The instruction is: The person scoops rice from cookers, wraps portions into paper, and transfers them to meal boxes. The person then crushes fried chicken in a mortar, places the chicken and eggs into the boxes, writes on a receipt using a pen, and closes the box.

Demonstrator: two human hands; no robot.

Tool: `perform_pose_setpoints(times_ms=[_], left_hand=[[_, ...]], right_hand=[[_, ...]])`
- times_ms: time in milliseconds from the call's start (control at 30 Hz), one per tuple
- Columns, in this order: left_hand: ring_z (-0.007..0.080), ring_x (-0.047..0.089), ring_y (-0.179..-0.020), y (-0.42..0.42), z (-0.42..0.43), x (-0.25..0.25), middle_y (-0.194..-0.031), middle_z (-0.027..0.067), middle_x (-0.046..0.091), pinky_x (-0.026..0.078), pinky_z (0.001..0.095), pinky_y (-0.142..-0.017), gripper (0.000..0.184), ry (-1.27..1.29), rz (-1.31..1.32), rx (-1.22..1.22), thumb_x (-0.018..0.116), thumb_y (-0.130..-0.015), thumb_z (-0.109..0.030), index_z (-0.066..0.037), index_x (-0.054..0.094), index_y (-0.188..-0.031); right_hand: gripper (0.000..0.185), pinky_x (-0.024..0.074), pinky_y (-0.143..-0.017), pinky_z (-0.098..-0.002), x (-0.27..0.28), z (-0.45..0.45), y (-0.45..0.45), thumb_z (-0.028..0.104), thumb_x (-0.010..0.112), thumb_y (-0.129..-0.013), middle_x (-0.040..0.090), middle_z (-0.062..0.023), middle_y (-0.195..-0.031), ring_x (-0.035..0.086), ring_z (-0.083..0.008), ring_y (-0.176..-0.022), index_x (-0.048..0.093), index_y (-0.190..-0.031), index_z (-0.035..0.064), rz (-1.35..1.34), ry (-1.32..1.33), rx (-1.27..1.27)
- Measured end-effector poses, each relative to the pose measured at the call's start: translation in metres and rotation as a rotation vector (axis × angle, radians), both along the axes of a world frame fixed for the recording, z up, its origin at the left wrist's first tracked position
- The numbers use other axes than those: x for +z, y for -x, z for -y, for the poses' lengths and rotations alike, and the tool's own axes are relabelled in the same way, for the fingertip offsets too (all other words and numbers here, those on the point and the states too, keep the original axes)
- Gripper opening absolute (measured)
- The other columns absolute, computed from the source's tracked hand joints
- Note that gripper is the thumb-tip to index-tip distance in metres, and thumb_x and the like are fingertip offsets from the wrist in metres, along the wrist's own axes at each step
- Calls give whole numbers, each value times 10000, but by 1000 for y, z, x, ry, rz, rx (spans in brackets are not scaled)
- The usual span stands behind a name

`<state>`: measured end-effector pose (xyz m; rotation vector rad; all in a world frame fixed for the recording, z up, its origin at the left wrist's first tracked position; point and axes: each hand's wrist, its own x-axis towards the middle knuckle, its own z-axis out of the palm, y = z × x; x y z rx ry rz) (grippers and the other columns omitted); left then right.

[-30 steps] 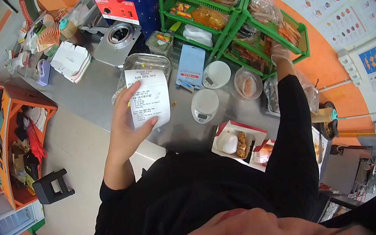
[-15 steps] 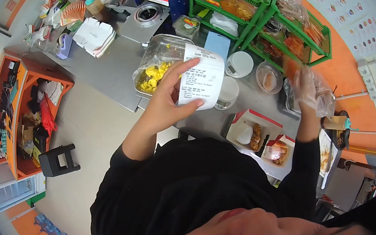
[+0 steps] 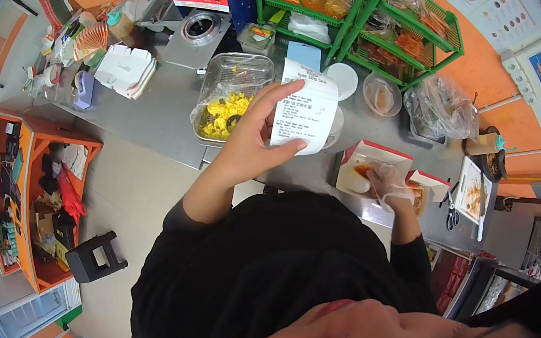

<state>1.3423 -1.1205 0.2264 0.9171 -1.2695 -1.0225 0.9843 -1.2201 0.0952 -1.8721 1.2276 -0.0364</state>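
My left hand (image 3: pixel 249 137) pinches a printed paper receipt (image 3: pixel 306 109) between thumb and fingers, holding it up over the counter. In a clear plastic glove, my right hand (image 3: pixel 389 184) reaches into an open red-and-white cardboard meal box (image 3: pixel 389 151). Its fingertips are closed on a small orange-brown packet (image 3: pixel 361 169) beside a white mound of rice (image 3: pixel 355 181). My hand covers the rest of that box's contents. A second meal box (image 3: pixel 428 184) stands next to it, its food partly hidden behind my wrist.
Behind the receipt sits a glass tray (image 3: pixel 252 62) with yellow scrambled-looking food. Green baskets (image 3: pixel 399 56) of packets line the back. A clear bowl (image 3: pixel 381 94), a plastic-covered container (image 3: pixel 440 109), black scissors (image 3: pixel 452 213) and a cutting board with a knife (image 3: pixel 475 193) are to the right.
My right hand has come down from near the green baskets into the left meal box, bringing the orange-brown packet. My left hand still holds the receipt, slightly further right in view.
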Motion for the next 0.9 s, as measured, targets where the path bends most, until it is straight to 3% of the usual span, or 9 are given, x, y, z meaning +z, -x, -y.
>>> perform_pose_setpoints(times_ms=[33,100,167,433,500,567,600,833,900], left_hand=[[202,452,-1341,-1,-3,1,-1457,109,351,406,334,-1089,799,16,10,4,734,-769,72,-64,411,-1488],[199,455,-1338,-6,-10,4,-1458,107,350,409,330,-1088,801,29,13,3,733,-773,72,-64,407,-1491],[197,459,-1335,-10,-18,9,-1459,105,350,411,326,-1087,802,40,14,8,733,-776,73,-64,403,-1495],[185,467,-1323,-22,-39,23,-1438,96,365,432,314,-1067,806,63,18,55,732,-781,78,-64,396,-1500],[185,472,-1314,-23,-42,25,-1432,96,363,435,314,-1066,812,71,72,76,732,-779,80,-68,393,-1503],[185,474,-1310,-19,-44,28,-1436,99,353,439,313,-1064,813,74,26,78,734,-776,79,-70,395,-1500],[185,474,-1310,-18,-46,30,-1436,99,353,439,313,-1064,813,81,31,85,734,-776,79,-70,395,-1500],[193,465,-1327,8,-58,34,-1430,99,364,413,325,-1082,812,105,34,172,744,-772,74,-53,397,-1496],[200,447,-1351,20,-64,34,-1428,94,373,386,339,-1104,809,109,20,202,751,-773,68,-35,396,-1493]], right_hand=[[252,576,-833,-367,1,0,-8,228,558,-986,740,-91,-931,707,-263,-875,693,-1136,76,-328,509,226],[286,547,-895,-393,-10,1,-21,193,509,-977,726,-95,-1071,688,-295,-965,670,-1207,139,-489,431,161],[315,534,-908,-421,-74,7,-9,168,494,-961,699,-97,-1159,667,-279,-1048,643,-1239,163,-384,819,268],[312,498,-964,-413,-64,-6,-27,191,522,-940,675,-122,-1206,643,-300,-1118,609,-1238,163,-440,601,236],[349,492,-967,-437,-78,-5,-16,247,575,-920,667,-144,-1212,637,-320,-1120,596,-1255,151,-435,784,298],[448,408,-1078,-436,-55,-13,-20,279,622,-890,593,-164,-1351,559,-343,-1250,570,-1298,103,-419,648,332],[459,494,-962,-451,-52,-13,-18,268,651,-880,652,-161,-1232,628,-344,-1124,563,-1310,134,-335,739,336],[455,516,-929,-429,-42,-1,-13,331,647,-890,654,-144,-1245,641,-302,-1126,594,-1295,130,-507,513,398],[439,550,-850,-436,-67,7,1,339,626,-906,706,-130,-1112,692,-320,-987,597,-1297,142,-270,816,536]])
